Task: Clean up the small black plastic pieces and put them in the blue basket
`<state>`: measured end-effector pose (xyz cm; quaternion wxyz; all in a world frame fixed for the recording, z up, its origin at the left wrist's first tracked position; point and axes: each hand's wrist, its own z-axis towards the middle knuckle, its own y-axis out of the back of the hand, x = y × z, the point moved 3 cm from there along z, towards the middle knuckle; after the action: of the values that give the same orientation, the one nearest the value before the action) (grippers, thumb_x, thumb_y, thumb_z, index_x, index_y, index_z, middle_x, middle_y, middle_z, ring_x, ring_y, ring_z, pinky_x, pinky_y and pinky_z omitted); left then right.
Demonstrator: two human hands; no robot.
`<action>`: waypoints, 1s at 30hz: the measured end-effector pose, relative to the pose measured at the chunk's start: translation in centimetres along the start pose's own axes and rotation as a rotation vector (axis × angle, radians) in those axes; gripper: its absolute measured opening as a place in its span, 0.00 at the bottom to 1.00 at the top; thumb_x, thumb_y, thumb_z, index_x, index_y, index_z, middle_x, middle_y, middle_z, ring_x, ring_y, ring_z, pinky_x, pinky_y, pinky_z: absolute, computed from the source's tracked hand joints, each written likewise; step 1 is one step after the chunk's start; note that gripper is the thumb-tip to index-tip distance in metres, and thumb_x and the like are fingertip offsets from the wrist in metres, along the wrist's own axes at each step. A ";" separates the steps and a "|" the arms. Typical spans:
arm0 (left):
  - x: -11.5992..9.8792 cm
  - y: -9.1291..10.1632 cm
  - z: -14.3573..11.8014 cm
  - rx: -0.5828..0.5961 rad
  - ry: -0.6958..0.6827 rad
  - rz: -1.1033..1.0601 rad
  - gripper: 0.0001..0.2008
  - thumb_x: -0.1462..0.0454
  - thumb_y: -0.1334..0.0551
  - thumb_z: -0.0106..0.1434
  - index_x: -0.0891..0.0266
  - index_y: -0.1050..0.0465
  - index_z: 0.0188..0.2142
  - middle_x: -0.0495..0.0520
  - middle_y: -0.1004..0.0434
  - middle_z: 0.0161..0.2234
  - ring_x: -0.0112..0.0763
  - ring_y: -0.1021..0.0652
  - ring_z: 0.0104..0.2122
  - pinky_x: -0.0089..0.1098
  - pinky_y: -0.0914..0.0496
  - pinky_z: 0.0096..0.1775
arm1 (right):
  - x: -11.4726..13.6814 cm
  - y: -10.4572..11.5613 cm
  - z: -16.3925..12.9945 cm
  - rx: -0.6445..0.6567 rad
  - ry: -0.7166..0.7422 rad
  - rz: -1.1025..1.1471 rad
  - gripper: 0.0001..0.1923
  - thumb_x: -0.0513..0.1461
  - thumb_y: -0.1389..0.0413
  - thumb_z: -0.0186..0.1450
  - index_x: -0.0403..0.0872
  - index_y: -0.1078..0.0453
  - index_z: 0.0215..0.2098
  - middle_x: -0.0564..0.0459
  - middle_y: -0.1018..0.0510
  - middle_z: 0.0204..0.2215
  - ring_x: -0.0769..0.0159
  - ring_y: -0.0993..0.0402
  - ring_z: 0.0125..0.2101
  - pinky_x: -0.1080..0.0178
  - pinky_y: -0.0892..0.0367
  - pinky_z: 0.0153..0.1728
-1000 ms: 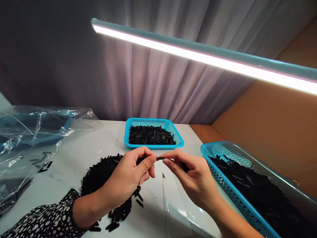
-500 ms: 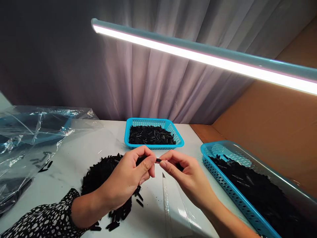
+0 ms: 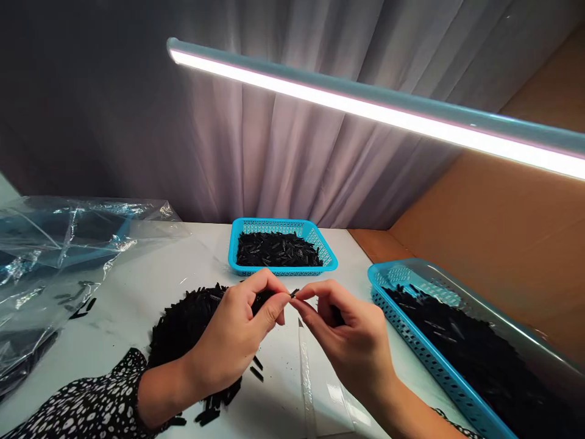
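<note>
Between the fingertips of both hands is a small black strip (image 3: 295, 293), mostly covered by the fingers. My left hand (image 3: 237, 332) pinches at its left end with thumb and forefinger; more dark pieces show in the curl of its fingers. My right hand (image 3: 359, 332) closes thumb and forefinger on it from the right, and something dark shows inside its palm too. Under and behind my left wrist lies a heap of similar black strips (image 3: 183, 323) on the white table (image 3: 278, 402). A few loose strips (image 3: 256, 369) lie just right of the heap.
A blue basket (image 3: 329, 265) holding black strips stands at the back. On the right is a larger blue basket (image 3: 425, 366), also with black strips, partly under clear plastic. Clear plastic bags (image 3: 68, 244) cover the left side. A lit tube lamp (image 3: 365, 107) hangs above.
My right hand has turned, its thumb and forefinger now meeting my left fingertips. The strip between them sits more tilted and shows less clearly. My left hand has barely moved.
</note>
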<state>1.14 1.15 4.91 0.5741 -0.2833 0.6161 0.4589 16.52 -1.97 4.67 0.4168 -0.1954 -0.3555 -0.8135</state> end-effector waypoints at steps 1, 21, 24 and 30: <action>-0.1 0.0 -0.1 -0.006 -0.012 0.025 0.14 0.53 0.43 0.69 0.59 0.32 0.33 0.43 0.34 0.25 0.22 0.39 0.23 0.28 0.44 0.25 | 0.1 0.1 0.0 -0.005 0.013 -0.031 0.05 0.36 0.41 0.65 0.46 0.28 0.30 0.66 0.47 0.14 0.75 0.51 0.14 0.69 0.50 0.13; -0.7 0.4 0.2 0.026 -0.097 0.125 0.14 0.55 0.43 0.69 0.59 0.32 0.31 0.45 0.34 0.23 0.24 0.39 0.22 0.28 0.44 0.25 | 0.7 0.4 0.7 0.161 0.033 0.057 0.07 0.31 0.47 0.59 0.49 0.37 0.27 0.67 0.47 0.15 0.76 0.53 0.14 0.71 0.52 0.13; -0.4 0.6 0.4 0.022 0.000 -0.029 0.13 0.54 0.42 0.68 0.59 0.34 0.31 0.44 0.36 0.24 0.23 0.41 0.21 0.28 0.47 0.23 | 0.6 0.5 0.8 0.226 -0.052 0.159 0.06 0.32 0.47 0.59 0.49 0.38 0.26 0.67 0.49 0.15 0.75 0.55 0.15 0.71 0.54 0.14; -0.5 0.7 0.7 0.030 0.038 -0.133 0.14 0.53 0.41 0.67 0.60 0.35 0.30 0.44 0.36 0.24 0.21 0.43 0.20 0.28 0.49 0.23 | 0.4 0.7 1.0 0.374 0.035 0.091 0.17 0.38 0.46 0.66 0.48 0.39 0.19 0.63 0.46 0.14 0.75 0.52 0.16 0.69 0.53 0.16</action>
<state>0.91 2.02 5.64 0.5958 -0.3235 0.6135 0.4049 16.86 -1.69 5.85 0.4883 -0.1164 -0.4838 -0.7169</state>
